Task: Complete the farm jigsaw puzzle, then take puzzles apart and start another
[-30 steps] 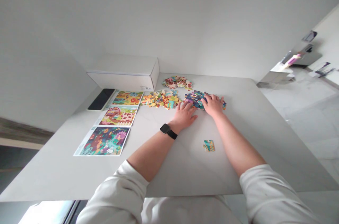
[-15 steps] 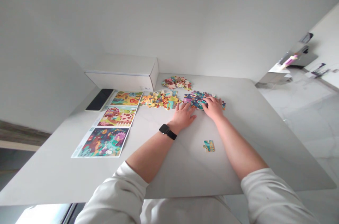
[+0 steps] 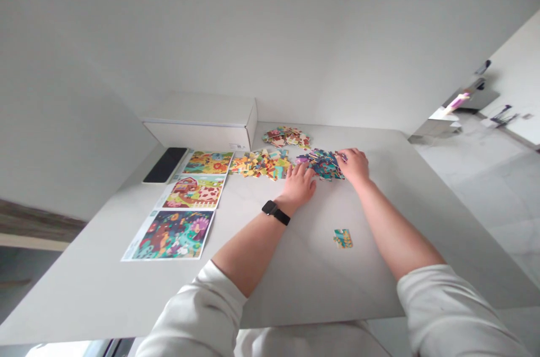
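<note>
A heap of dark blue and purple jigsaw pieces [image 3: 324,164] lies on the table before me. At its near left edge rests my left hand [image 3: 299,184], open, palm down with fingers apart; a black watch is on that wrist. My right hand [image 3: 354,167] is cupped against the heap's right side, thumb and fingers apart, and some fingertips are hidden. A yellow-orange heap of jigsaw pieces [image 3: 258,164] sits to the left. Behind lies a third heap of red and cream pieces [image 3: 287,136]. One teal and yellow jigsaw piece [image 3: 343,238] lies alone between my forearms.
On the left is a sheet with three printed pictures [image 3: 177,235]. A black phone [image 3: 165,165] lies beside its upper corner. A white box [image 3: 198,131] stands against the wall behind. The table's [image 3: 455,233] right edge borders a pale marbled floor.
My right hand has shifted from on top of the dark heap to its right side, and the heap looks more compact. My left hand stays beside the heap. The view has shifted slightly.
</note>
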Tool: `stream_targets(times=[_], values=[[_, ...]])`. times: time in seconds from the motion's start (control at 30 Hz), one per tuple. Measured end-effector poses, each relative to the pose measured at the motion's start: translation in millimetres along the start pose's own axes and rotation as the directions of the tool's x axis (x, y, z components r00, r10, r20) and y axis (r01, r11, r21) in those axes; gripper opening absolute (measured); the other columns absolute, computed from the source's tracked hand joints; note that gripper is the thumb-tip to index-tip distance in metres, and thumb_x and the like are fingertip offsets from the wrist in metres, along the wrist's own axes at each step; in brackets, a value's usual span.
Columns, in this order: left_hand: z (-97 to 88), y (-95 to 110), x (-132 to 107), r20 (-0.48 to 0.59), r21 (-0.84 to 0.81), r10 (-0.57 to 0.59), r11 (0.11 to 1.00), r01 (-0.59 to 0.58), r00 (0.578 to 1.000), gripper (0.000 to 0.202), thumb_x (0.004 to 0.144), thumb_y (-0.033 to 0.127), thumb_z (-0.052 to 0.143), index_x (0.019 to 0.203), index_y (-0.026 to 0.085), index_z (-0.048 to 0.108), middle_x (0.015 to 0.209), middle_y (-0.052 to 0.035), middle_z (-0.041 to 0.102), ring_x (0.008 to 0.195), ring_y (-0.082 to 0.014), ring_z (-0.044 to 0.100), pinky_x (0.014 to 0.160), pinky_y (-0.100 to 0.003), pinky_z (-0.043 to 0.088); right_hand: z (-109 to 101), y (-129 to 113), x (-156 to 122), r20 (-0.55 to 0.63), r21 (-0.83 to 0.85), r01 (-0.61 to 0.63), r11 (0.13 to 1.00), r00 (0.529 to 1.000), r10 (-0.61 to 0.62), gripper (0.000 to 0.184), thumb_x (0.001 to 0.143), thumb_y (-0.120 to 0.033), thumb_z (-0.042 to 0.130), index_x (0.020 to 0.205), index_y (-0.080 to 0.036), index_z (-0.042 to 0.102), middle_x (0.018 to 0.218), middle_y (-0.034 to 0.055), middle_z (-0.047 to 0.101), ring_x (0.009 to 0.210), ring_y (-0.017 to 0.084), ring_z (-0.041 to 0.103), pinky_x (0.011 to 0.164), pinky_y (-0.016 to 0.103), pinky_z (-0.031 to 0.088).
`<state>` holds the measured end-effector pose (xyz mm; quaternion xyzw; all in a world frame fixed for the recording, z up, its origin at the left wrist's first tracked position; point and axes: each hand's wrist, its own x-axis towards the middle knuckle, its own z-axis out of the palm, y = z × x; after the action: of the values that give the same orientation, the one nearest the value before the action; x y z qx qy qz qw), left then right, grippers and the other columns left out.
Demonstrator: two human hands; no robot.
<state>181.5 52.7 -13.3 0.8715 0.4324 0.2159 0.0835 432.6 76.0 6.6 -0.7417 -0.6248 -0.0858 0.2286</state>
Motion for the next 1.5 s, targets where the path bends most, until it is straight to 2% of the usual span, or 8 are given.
stream_targets(times=[0.27,0.47,0.73,0.9,1.07,1.17,1.3,1.5], values=[[-9.8,-2,2,-0.041,-0.071,-0.032,0.997,0.029,0.999,0.022,0.106,0.031,0.054,0.122,0.025,0.068,0.136,-0.0108,0.067,0.132,-0.0301,0.06,0.126,-0.053,0.039,24,-28,73,0.287,-0.152,-0.012,0.988,0.956,0.055,0.037,0.09,-0.042,0.076,0.122,-0.025,0.085,0.136,0.0209,0.071,0.124,0.042,0.065,0.106,0.055,0.052],[-10.7,-5,1,-0.04,-0.088,-0.058,0.995,0.054,0.997,0.02,0.107,0.033,0.054,0.119,0.024,0.068,0.127,-0.0107,0.068,0.125,-0.0296,0.062,0.115,-0.046,0.048,34,-31,85,0.448,-0.154,-0.038,0.987,0.888,0.104,0.032,0.09,-0.045,0.078,0.116,-0.028,0.087,0.136,0.0176,0.072,0.121,0.037,0.069,0.104,0.048,0.053],[-11.7,-4,0,-0.042,-0.093,-0.063,0.994,0.059,0.997,0.023,0.107,0.032,0.054,0.124,0.024,0.067,0.129,-0.0111,0.067,0.124,-0.0293,0.062,0.112,-0.046,0.049,29,-31,72,0.418,-0.126,-0.037,0.991,0.904,0.087,0.04,0.089,-0.057,0.077,0.117,-0.03,0.085,0.135,0.0148,0.075,0.121,0.035,0.071,0.108,0.051,0.05],[-14.8,-8,-5,-0.055,-0.115,-0.049,0.992,0.042,0.997,0.026,0.106,0.03,0.057,0.129,0.024,0.066,0.133,-0.0113,0.067,0.128,-0.0285,0.062,0.114,-0.045,0.048,29,-36,75,0.462,-0.033,-0.092,0.995,0.882,0.097,0.044,0.076,-0.048,0.088,0.113,-0.024,0.082,0.126,0.0144,0.079,0.109,0.033,0.075,0.095,0.043,0.056],[-15.8,-11,-7,-0.084,-0.161,-0.053,0.986,0.038,0.995,0.028,0.104,0.029,0.058,0.131,0.024,0.066,0.134,-0.0116,0.067,0.128,-0.028,0.062,0.113,-0.045,0.05,14,-28,55,0.273,0.185,-0.057,0.981,0.962,0.005,0.022,0.079,-0.03,0.079,0.099,-0.023,0.072,0.113,0.0084,0.081,0.104,0.027,0.073,0.096,0.039,0.054],[-19.2,-9,-8,-0.114,-0.217,-0.034,0.976,0.008,0.993,0.03,0.099,0.029,0.065,0.128,0.024,0.067,0.133,-0.011,0.069,0.128,-0.0278,0.063,0.114,-0.045,0.049,-5,-19,23,0.186,0.494,0.008,0.87,0.976,-0.115,0.016,0.082,-0.034,0.072,0.093,-0.024,0.065,0.098,0.0044,0.078,0.092,0.023,0.071,0.091,0.037,0.055],[-27.6,0,-6,-0.171,-0.44,-0.09,0.898,0.006,0.981,0.023,0.098,0.03,0.067,0.119,0.022,0.067,0.126,-0.0098,0.072,0.106,-0.0215,0.07,0.099,-0.037,0.056,-38,-14,-32,0.22,0.772,-0.124,0.624,0.972,-0.078,0.033,0.076,-0.047,0.076,0.094,-0.025,0.06,0.086,0.0006,0.071,0.081,0.022,0.068,0.083,0.039,0.057],[-29.7,29,-16,0.14,-0.773,-0.156,0.6,0.206,0.978,0.036,0.104,0.053,0.054,0.091,0.021,0.064,0.072,0.0015,0.063,0.059,-0.0119,0.052,0.06,-0.024,0.046,-67,-23,-93,0.369,0.874,-0.328,0.358,0.928,-0.05,0.045,0.071,-0.054,0.085,0.095,-0.025,0.06,0.085,-0.0013,0.068,0.084,0.021,0.068,0.084,0.038,0.059]])
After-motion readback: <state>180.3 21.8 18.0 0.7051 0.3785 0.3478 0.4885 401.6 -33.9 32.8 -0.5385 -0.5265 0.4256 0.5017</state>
